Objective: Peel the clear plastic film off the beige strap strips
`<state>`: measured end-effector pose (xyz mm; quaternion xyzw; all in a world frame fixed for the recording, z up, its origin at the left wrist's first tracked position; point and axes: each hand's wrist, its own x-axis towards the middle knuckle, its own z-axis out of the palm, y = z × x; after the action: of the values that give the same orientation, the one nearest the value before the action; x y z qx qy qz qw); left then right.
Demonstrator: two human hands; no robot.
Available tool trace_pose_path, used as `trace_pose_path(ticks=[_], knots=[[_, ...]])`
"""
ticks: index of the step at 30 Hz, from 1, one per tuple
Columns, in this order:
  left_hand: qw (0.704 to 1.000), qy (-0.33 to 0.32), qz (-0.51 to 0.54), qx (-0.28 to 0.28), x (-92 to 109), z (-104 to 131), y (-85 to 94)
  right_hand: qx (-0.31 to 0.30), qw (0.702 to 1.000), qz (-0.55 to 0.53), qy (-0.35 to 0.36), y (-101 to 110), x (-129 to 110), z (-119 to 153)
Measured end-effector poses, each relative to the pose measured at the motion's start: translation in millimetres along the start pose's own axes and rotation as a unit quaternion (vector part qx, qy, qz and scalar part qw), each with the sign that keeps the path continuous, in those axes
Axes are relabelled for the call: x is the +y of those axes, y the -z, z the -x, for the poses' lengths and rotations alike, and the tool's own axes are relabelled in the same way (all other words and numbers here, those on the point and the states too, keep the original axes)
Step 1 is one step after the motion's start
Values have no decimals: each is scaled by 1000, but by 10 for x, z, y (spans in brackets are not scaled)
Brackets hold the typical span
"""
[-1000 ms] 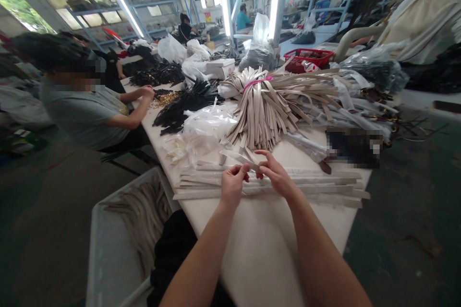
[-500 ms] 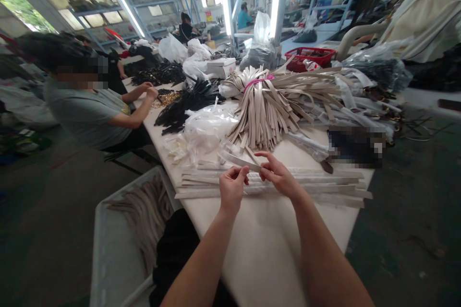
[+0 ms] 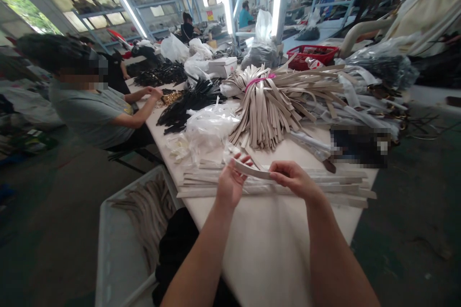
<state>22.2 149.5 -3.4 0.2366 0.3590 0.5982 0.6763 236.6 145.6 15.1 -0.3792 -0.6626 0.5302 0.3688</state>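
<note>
A beige strap (image 3: 254, 171) is stretched between my hands above the table. My right hand (image 3: 293, 178) pinches its right end between thumb and fingers. The other end lies across the fingers of my left hand (image 3: 231, 183), which is spread with the palm partly up. Beneath them, several long straps in clear wrapping (image 3: 324, 187) lie sideways on the white table (image 3: 266, 240). Just beyond, a large bundle of beige straps (image 3: 257, 115) is tied with a pink band (image 3: 260, 81).
A white bin (image 3: 122, 244) with beige straps stands at the lower left. Crumpled plastic (image 3: 211, 122) and black straps (image 3: 196, 103) lie left of the bundle. A seated person (image 3: 90, 110) works at the left edge. A red basket (image 3: 311, 60) is at the back.
My right hand has moved right along the strap and closed on its end. My left hand has gone from a pinch to spread fingers under the strap.
</note>
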Motion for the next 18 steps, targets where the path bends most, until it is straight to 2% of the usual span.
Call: trace_pose_path(ticks=[3,6,10,13,15,16,17,18], knots=[[990,-53,58,119,404,-330,286,-1,998,-54,-13,134,57,70],[977,-90,66,183,792,-542,637,21,998,-50,-17,257,107,110],[960,-108,57,251,1233,-647,1114,36,999,1,-19,363,171,92],[931,-127,-7,341,1511,-629,1371,48,997,62,-20,381,231,50],[884,-196,-98,412,1612,-564,1412,58,992,111,-23,357,269,14],[854,-245,-146,435,1612,-516,1374,62,989,134,-24,335,284,-7],[826,-301,-199,433,1567,-458,1293,64,986,154,-24,308,294,-28],[809,-346,-245,406,1471,-395,1170,64,983,169,-23,278,300,-49]])
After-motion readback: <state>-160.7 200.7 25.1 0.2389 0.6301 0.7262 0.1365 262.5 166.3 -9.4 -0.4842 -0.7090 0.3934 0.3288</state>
